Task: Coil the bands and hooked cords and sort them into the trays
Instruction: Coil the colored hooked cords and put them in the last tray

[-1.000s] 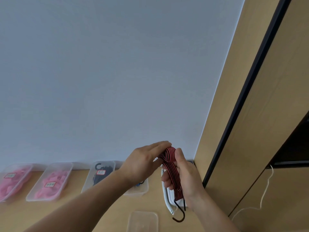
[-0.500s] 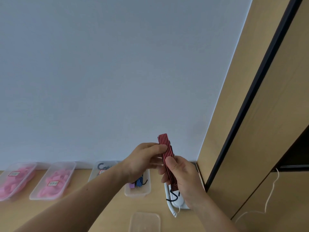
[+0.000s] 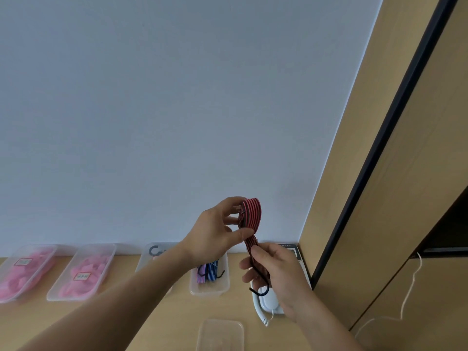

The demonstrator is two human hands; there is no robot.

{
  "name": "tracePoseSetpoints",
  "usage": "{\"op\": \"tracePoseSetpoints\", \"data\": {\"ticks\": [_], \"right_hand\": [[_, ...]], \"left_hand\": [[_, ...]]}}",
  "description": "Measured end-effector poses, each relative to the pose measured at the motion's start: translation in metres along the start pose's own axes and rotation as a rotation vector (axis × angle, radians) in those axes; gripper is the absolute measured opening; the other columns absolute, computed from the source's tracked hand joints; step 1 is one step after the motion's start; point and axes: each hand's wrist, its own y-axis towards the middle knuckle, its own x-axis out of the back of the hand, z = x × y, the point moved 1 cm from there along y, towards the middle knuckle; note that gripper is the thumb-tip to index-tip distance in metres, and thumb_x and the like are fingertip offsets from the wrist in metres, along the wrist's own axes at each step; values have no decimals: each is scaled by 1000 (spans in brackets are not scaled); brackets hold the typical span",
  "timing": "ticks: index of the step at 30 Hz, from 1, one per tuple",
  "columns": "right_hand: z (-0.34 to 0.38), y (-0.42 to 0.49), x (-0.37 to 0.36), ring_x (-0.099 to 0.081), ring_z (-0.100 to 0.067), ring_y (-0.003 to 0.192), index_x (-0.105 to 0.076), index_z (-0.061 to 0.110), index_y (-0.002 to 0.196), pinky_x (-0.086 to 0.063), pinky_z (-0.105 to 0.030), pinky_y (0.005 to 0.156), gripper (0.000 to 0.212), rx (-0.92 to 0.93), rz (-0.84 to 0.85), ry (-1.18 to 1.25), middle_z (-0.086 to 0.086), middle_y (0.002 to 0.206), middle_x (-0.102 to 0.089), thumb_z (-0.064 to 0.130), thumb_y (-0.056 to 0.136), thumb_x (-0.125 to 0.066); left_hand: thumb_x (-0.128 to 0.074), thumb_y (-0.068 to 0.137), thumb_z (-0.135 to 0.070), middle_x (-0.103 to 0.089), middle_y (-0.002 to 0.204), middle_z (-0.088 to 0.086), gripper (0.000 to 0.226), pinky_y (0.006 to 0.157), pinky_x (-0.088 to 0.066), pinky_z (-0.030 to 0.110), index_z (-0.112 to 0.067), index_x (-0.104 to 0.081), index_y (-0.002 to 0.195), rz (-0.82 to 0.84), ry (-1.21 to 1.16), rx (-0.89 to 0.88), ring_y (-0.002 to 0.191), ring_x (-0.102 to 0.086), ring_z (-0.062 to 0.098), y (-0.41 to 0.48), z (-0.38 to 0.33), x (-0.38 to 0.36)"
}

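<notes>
Wooden bench ran along pale wall. Red-black hooked cord was folded in loop, held above bench. Left hand pinched loop top; right hand gripped lower strands, black hook hanging below. Tray with blue cords stood behind hands.

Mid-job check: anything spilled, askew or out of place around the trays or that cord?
Nothing stands out. The trays sit in a row, contents inside; the left hand and right hand hold the folded red-and-black hooked cord, one black hook hanging below.
</notes>
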Motion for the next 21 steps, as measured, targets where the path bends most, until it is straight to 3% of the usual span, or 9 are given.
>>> {"op": "tracePoseSetpoints", "data": {"ticks": [2, 4, 6, 9, 13, 17, 19, 21], "right_hand": [[2, 0, 1, -65, -26, 58, -64, -1, 97, -44, -29, 48, 20, -21, -5, 5, -19, 79, -72, 18, 97, -57], [4, 1, 3, -65, -26, 59, -66, -3, 96, -44, -28, 49, 24, -26, -12, 14, -21, 80, -72, 19, 98, -55], [7, 2, 3, -66, -28, 62, -67, -4, 96, -43, -28, 49, 28, -21, -20, 39, -23, 81, -72, 15, 99, -48], [9, 2, 3, -66, -29, 65, -70, 0, 93, -43, -29, 52, 39, -41, -8, 130, -24, 85, -73, 18, 98, -36], [9, 2, 2, -59, -27, 61, -73, 9, 100, -46, -31, 56, 51, -60, 44, 245, -23, 89, -71, 47, 101, -39], [9, 6, 11, -66, -28, 69, -71, 3, 109, -54, -33, 65, 39, 21, -47, 212, -28, 101, -69, 36, 95, -56], [11, 7, 12, -67, -30, 74, -73, 4, 105, -55, -34, 67, 35, 68, -69, 159, -26, 98, -69, 34, 90, -61], [13, 9, 11, -68, -29, 74, -75, 9, 101, -56, -33, 65, 26, 117, -77, 92, -23, 91, -69, 31, 89, -64]], "left_hand": [[-75, 85, -29, -64, 120, -22, 50, 82, -55, 23, -49, -48, 121, -4, 176, -117, 106, -65, -2, -5, 3, -4], [-69, 86, -35, -64, 122, -23, 47, 79, -53, 22, -40, -51, 129, -14, 340, -229, 106, -64, -1, -10, 4, -10], [-62, 88, -37, -62, 130, -17, 48, 74, -55, 25, -29, -54, 135, -44, 488, -336, 97, -66, 4, -14, 5, -15], [-65, 87, -22, -60, 138, -2, 43, 65, -54, 21, -16, -62, 130, -67, 627, -542, 85, -64, 11, -14, 3, -18], [-78, 78, -2, -57, 140, 9, 53, 75, -61, 35, -10, -65, 128, 9, 707, -680, 109, -69, 27, -14, 9, -20], [-56, 72, 13, -45, 151, 1, 69, 84, -54, 16, -16, -61, 134, 95, 510, -553, 114, -65, 19, -17, 18, -18], [-50, 76, 7, -45, 151, -6, 62, 91, -55, 26, -18, -64, 131, 127, 223, -342, 121, -61, 11, -18, 19, -20], [-48, 80, -1, -57, 141, -9, 51, 95, -54, 33, -20, -70, 122, 81, -82, -126, 121, -61, 9, -15, 17, -22]]}}
